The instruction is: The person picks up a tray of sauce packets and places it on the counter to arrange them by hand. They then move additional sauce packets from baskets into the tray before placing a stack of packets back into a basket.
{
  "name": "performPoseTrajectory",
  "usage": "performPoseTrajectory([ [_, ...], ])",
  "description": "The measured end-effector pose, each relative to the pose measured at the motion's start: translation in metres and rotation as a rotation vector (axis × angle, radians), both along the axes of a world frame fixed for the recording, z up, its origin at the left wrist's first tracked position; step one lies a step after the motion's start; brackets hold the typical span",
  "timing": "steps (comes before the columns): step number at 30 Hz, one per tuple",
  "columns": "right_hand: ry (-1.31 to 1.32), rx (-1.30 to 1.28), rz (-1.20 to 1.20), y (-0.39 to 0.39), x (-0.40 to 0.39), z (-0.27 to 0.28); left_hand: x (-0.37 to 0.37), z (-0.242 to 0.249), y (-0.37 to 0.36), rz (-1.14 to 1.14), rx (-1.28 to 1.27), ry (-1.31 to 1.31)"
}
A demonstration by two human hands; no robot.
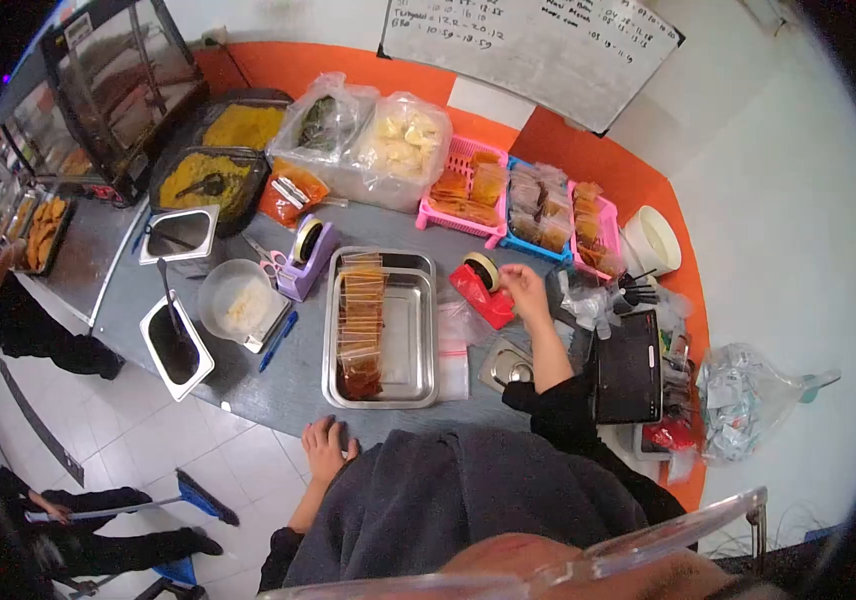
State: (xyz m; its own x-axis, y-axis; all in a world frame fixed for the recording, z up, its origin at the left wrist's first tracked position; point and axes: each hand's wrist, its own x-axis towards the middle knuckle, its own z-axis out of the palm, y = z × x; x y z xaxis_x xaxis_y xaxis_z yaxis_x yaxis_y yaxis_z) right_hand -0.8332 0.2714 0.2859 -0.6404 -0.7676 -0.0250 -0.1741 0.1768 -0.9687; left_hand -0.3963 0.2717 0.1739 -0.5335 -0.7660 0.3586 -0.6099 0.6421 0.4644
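Note:
My right hand is at the red tape dispenser, its fingers pinched together beside the tape roll. Whatever they pinch is too small to make out. My left hand rests at the front edge of the grey table, fingers loosely apart and holding nothing. Between the hands stands a steel tray. Along its left side runs a row of small clear packets with orange-brown contents. Just right of the tray lie clear plastic bags.
A purple tape dispenser, scissors and a blue pen lie left of the tray. Pink and blue baskets of packets stand behind. A tablet is at right. At far left, a person's hand is near another tray.

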Motion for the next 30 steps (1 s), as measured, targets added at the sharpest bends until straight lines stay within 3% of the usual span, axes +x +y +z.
performPoseTrajectory([
  [2, 0.054, -0.008, -0.013, -0.022, -0.011, 0.002, 0.003, -0.024, -0.003, -0.01, -0.04, 0.003],
  [4, 0.514, 0.021, -0.034, -0.049, -0.029, 0.006, 0.008, -0.043, -0.003, -0.014, -0.084, 0.013],
  [5, 0.514, 0.024, -0.036, -0.064, -0.04, 0.003, 0.009, -0.049, -0.005, -0.014, -0.147, 0.0],
  [7, 1.064, 0.133, -0.088, -0.094, -0.056, -0.004, 0.008, -0.061, -0.005, -0.016, -0.202, -0.017],
  [9, 1.073, 0.087, -0.021, -0.114, -0.075, -0.012, 0.009, -0.068, -0.005, 0.033, -0.278, 0.049],
  [11, 1.159, 0.232, 0.067, -0.13, -0.095, -0.025, 0.012, -0.063, -0.003, 0.048, -0.256, 0.001],
  [12, 0.909, 0.345, 0.141, -0.135, -0.099, -0.007, 0.017, -0.071, -0.001, 0.044, -0.232, -0.036],
  [16, 0.725, 0.482, 0.193, -0.156, -0.161, -0.022, 0.034, -0.134, 0.011, 0.031, -0.353, -0.086],
  [17, 0.671, 0.453, 0.22, -0.16, -0.169, -0.017, 0.031, -0.148, 0.013, 0.166, -0.404, 0.045],
  [19, 0.608, 0.437, 0.244, -0.16, -0.171, -0.007, 0.034, -0.147, 0.019, 0.15, -0.385, 0.028],
  [21, 0.73, 0.406, 0.265, -0.164, -0.167, 0.002, 0.034, -0.145, 0.021, 0.148, -0.388, 0.017],
  [23, 0.678, 0.474, 0.304, -0.164, -0.17, -0.004, 0.036, -0.141, 0.019, 0.149, -0.403, 0.008],
  [26, 0.691, 0.317, 0.322, -0.149, -0.157, -0.009, 0.039, -0.134, 0.017, 0.164, -0.434, -0.002],
  [30, 1.035, 0.334, 0.378, -0.145, -0.124, 0.008, 0.04, -0.123, 0.016, 0.143, -0.411, -0.043],
])
